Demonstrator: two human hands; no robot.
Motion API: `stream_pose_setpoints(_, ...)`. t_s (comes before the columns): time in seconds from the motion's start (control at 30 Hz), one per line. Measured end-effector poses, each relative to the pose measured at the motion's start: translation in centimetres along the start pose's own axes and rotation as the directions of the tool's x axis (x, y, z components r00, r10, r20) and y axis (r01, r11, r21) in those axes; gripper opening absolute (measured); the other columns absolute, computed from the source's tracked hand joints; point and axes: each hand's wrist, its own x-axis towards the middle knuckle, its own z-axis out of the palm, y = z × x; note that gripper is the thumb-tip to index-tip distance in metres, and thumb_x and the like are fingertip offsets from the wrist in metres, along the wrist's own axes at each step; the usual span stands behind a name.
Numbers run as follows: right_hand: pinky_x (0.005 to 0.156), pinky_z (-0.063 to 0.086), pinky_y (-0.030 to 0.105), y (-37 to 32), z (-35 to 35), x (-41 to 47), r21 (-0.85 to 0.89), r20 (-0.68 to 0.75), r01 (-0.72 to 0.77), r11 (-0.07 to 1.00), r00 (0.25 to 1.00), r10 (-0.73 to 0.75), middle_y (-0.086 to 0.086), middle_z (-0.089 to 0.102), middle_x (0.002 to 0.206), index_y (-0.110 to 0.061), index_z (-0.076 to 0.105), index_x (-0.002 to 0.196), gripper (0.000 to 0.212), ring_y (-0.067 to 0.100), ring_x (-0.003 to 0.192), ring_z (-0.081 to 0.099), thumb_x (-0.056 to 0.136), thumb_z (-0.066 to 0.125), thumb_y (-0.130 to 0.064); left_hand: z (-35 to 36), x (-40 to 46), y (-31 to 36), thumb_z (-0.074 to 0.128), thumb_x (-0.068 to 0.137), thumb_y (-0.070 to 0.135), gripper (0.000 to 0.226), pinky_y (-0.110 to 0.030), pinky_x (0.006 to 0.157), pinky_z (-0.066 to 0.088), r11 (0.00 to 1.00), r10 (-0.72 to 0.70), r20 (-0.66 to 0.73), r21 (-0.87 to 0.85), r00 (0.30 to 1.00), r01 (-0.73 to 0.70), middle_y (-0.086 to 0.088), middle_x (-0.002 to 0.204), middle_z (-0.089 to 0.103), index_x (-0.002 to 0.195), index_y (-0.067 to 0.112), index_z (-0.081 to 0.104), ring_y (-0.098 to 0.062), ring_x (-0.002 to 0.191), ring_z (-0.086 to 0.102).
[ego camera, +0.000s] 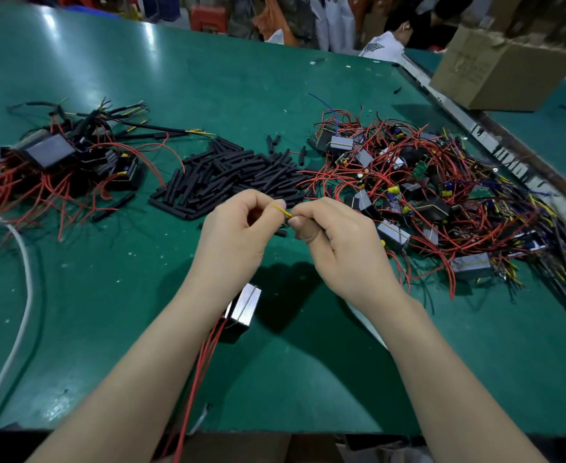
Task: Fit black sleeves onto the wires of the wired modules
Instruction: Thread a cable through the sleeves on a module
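Observation:
My left hand (pixel 238 228) pinches a thin yellow wire (pixel 282 210) above the green table (pixel 141 295). My right hand (pixel 335 235) meets it at the wire's other end, fingers curled; a black sleeve (pixel 282 232) shows just below its thumb, though who holds it I cannot tell. A wired module (pixel 245 307) with red leads (pixel 201 362) hangs under my left wrist. A heap of loose black sleeves (pixel 228 175) lies just beyond my hands. Unsleeved modules with red wires (pixel 425 195) are piled at the right. Sleeved modules (pixel 57 155) lie at the left.
A white cable (pixel 24 295) curves along the left side of the table. A cardboard box (pixel 502 71) stands at the far right beyond a metal rail (pixel 509 152). A seated person (pixel 388 41) is at the table's far end.

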Motion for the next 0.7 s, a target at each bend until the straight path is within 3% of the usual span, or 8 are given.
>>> stream_pose_setpoints(0.13,0.064,0.048,0.050,0.4,-0.5,-0.2,-0.018,0.031,0.012,1.000,0.999,-0.011,0.009,0.061,0.077,0.002,0.068,0.090,0.019,0.031,0.071,0.056,0.093,0.053,-0.009,-0.2,0.0,-0.2,0.062,0.089,0.028,0.018,-0.020,0.047,0.026,0.997,0.014,0.099,0.080,0.995,-0.022,0.014,0.044,0.043,0.078,0.016,0.068,-0.004,0.046,0.034)
stream_pose_setpoints(0.27,0.067,0.047,0.051,0.6,-0.8,-0.3,0.039,0.054,-0.033,0.999,0.998,0.031,-0.002,0.055,0.079,0.000,0.068,0.092,0.023,0.025,0.074,0.054,0.095,0.049,-0.013,-0.2,-0.1,0.0,0.061,0.091,0.026,0.018,-0.015,0.048,0.028,0.988,0.080,0.107,0.122,0.991,-0.093,0.009,0.051,0.049,0.085,0.012,0.071,-0.004,0.047,0.038)
stream_pose_setpoints(0.37,0.067,0.046,0.051,0.7,-1.0,-0.4,0.033,0.062,-0.037,0.999,0.997,0.035,-0.002,0.055,0.080,-0.001,0.067,0.092,0.023,0.024,0.073,0.053,0.096,0.049,-0.015,-0.2,-0.3,0.2,0.061,0.091,0.021,0.015,-0.012,0.050,0.030,0.971,0.133,0.120,0.184,0.984,-0.153,0.007,0.058,0.056,0.084,0.011,0.069,-0.001,0.052,0.042)
stream_pose_setpoints(0.43,0.066,0.046,0.050,0.9,-1.2,-0.5,0.011,0.053,-0.031,0.999,0.998,0.030,-0.002,0.055,0.079,-0.002,0.067,0.091,0.021,0.020,0.071,0.050,0.096,0.051,-0.015,-0.3,-0.2,0.2,0.062,0.090,0.018,0.011,-0.010,0.050,0.030,0.963,0.141,0.161,0.205,0.977,-0.173,0.012,0.053,0.049,0.080,0.017,0.066,0.001,0.049,0.042)
stream_pose_setpoints(0.53,0.065,0.044,0.040,1.0,-1.5,-0.4,0.031,0.004,-0.015,0.999,1.000,0.015,0.000,0.055,0.077,-0.001,0.068,0.091,0.016,0.016,0.070,0.047,0.095,0.055,-0.011,-0.7,0.0,0.2,0.061,0.090,0.020,0.012,-0.019,0.051,0.033,0.974,0.143,0.261,0.135,0.955,-0.183,0.007,0.057,0.052,0.078,0.017,0.064,-0.003,0.051,0.040)
stream_pose_setpoints(0.6,0.068,0.041,0.023,0.9,-1.7,-0.3,0.102,-0.030,-0.017,0.995,0.999,0.020,-0.002,0.057,0.078,-0.002,0.069,0.093,0.015,0.008,0.072,0.049,0.093,0.057,-0.010,-0.8,-0.1,0.4,0.060,0.091,0.020,0.012,-0.032,0.059,0.039,0.981,0.163,0.293,0.054,0.942,-0.186,-0.018,0.072,0.060,0.082,0.014,0.066,-0.022,0.063,0.049)
stream_pose_setpoints(0.63,0.069,0.038,0.016,0.9,-1.8,-0.2,0.136,-0.042,-0.026,0.990,0.999,0.032,-0.007,0.057,0.079,-0.002,0.070,0.094,0.014,0.000,0.074,0.048,0.093,0.058,-0.010,-0.8,-0.2,0.6,0.059,0.091,0.020,0.012,-0.032,0.060,0.039,0.982,0.174,0.293,0.017,0.940,-0.187,-0.024,0.079,0.061,0.083,0.015,0.066,-0.025,0.066,0.049)
stream_pose_setpoints(0.7,0.071,0.035,0.009,0.8,-1.9,-0.2,0.197,-0.033,-0.061,0.978,0.997,0.069,-0.017,0.055,0.081,-0.007,0.070,0.096,0.014,-0.007,0.076,0.048,0.092,0.058,-0.012,-0.8,-0.3,0.8,0.057,0.092,0.020,0.012,-0.024,0.058,0.036,0.983,0.181,0.276,-0.024,0.944,-0.182,-0.023,0.074,0.057,0.084,0.021,0.065,-0.014,0.064,0.044)
